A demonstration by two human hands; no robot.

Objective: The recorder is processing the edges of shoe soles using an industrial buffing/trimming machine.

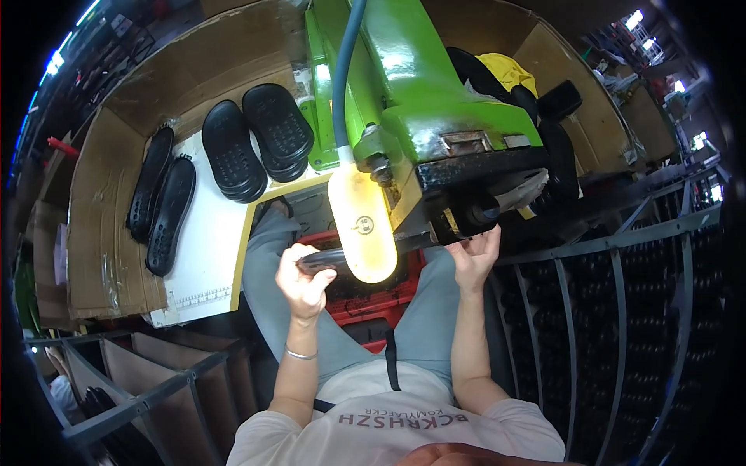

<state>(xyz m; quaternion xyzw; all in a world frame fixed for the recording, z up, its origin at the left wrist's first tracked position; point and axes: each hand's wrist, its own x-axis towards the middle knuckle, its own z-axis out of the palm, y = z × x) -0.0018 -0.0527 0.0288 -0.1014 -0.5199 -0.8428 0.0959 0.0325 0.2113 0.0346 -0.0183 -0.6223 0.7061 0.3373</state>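
A black shoe sole (329,258) is held across my lap, level with the lower end of a green machine (443,116). Its left end sits pinched between the thumb and fingers of my left hand (301,286). My right hand (475,260) is closed on the other end, right below the machine's dark working head (472,211); part of that grip is hidden. A glowing oblong lamp (363,225) on a blue-grey neck hangs in front and covers the sole's middle.
Stacked black soles (233,151) and single soles (171,217) lie on a white tabletop (206,264) at left, walled by cardboard (109,179). A red crate (373,299) stands between my legs. Metal racks flank me; the right one (606,334) holds many black pieces. Yellow cloth (509,71) lies beyond the machine.
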